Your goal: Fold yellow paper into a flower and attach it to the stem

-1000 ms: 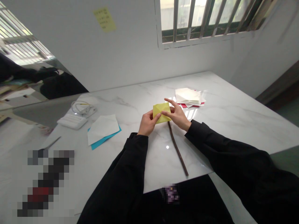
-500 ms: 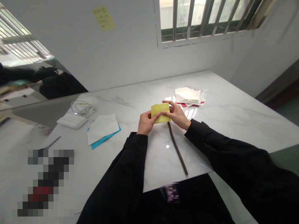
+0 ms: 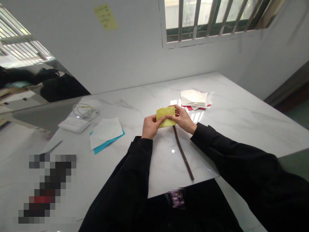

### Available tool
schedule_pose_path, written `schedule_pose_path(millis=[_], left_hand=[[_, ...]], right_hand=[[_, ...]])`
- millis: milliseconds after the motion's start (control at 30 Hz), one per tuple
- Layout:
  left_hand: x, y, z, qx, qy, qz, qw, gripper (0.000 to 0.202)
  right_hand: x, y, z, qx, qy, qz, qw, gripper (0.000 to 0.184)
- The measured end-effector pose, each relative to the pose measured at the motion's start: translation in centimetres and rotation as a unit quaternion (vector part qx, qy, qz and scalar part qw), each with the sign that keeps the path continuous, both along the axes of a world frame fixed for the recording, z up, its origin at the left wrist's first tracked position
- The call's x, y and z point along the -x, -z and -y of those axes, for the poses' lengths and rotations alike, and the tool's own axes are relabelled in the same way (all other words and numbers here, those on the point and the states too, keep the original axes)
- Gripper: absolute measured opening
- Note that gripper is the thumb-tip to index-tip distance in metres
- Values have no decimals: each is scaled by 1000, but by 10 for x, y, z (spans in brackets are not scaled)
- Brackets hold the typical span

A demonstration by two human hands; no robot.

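A folded yellow paper (image 3: pixel 165 115) is held just above the white marble table (image 3: pixel 236 119), near its middle. My left hand (image 3: pixel 150 126) pinches the paper's left lower corner between thumb and fingers. My right hand (image 3: pixel 182 118) grips its right side, thumb on the front and fingers curled behind. A thin dark brown stick (image 3: pixel 182 152) lies on the table, running from under the paper toward the near edge.
A white sheet on a blue sheet (image 3: pixel 106 132) lies to the left. Beyond it are a white flat device (image 3: pixel 73 124) and a coiled cable (image 3: pixel 86 111). A pile of white and red papers (image 3: pixel 195 99) sits behind my right hand. A barred window is in the wall beyond.
The yellow paper has turned slightly and its top edge now sits more level. My right index finger, stretched out before, has curled onto the paper.
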State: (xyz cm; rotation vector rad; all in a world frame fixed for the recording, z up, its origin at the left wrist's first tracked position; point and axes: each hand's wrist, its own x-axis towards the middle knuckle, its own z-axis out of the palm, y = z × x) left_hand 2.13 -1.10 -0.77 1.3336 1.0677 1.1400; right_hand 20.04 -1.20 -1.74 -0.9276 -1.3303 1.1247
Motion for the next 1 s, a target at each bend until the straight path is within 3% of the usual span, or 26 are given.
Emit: schedule_pose_path(millis=[267,700,1000], left_hand=[[-2,-1,3,16,-8,3,1000,63],[-3,-6,4,6,17,18,1000,50],[0,1,-4,13,25,43,999,54]], right_hand=[[1,3,-1,-9,10,-1,1000,53],[-1,-2,0,-16,22,-7,1000,52],[-3,-4,0,52,-8,-54,997,54]])
